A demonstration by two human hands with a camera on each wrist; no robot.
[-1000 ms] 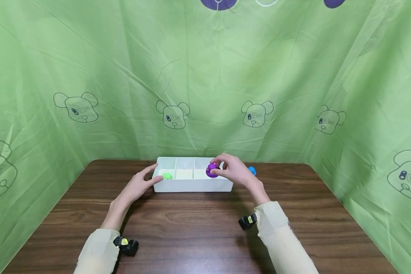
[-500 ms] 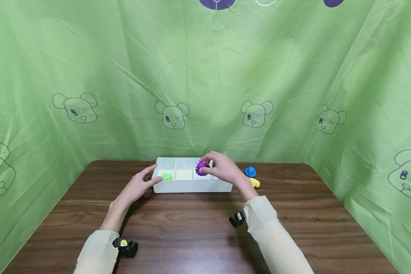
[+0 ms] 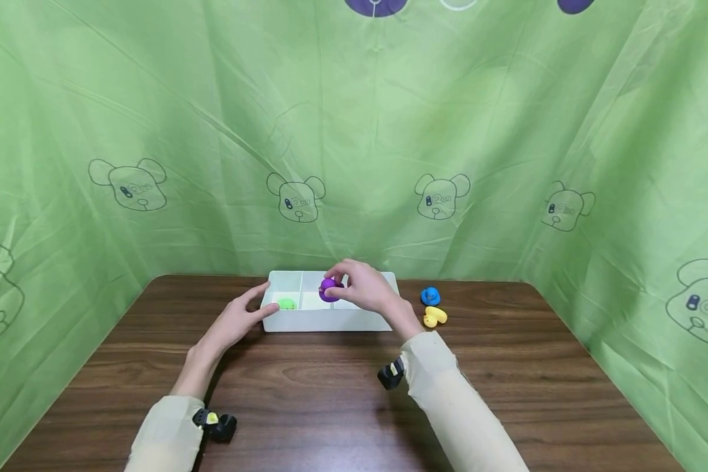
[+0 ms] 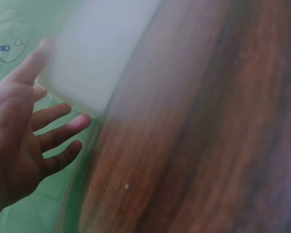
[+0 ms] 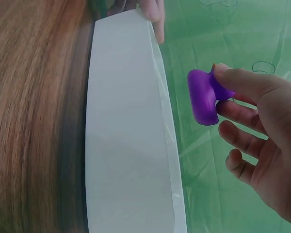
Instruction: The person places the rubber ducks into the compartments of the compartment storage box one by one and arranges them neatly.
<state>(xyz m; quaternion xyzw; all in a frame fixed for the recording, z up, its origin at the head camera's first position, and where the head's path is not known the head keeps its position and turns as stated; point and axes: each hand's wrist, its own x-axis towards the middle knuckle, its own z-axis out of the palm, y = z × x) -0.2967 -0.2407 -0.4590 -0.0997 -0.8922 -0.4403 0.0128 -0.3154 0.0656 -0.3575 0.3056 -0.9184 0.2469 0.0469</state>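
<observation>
A long white divided box (image 3: pixel 330 320) stands near the table's far edge. Between thumb and fingers my right hand (image 3: pixel 362 286) pinches a purple rubber duck (image 3: pixel 329 292) by its head, above the box around the second compartment from the left. The right wrist view shows that purple duck (image 5: pixel 203 97) held sideways over the rim, the other fingers loosely bent. My left hand (image 3: pixel 236 321) rests at the box's left end, thumb over the front rim, fingers fairly straight. In the leftmost compartment lies a small light green toy (image 3: pixel 287 304), partly hidden by the front wall.
Right of the box a blue rubber duck (image 3: pixel 430 296) sits on the brown wood-grain table (image 3: pixel 307 393). Just in front of it a yellow rubber duck (image 3: pixel 434 316) lies tipped over. A green printed curtain (image 3: pixel 366 131) closes off the back and both sides.
My right hand has carried the purple duck leftward above the box, from its right part. The blue and yellow ducks have come into full view. The left hand has stayed in place.
</observation>
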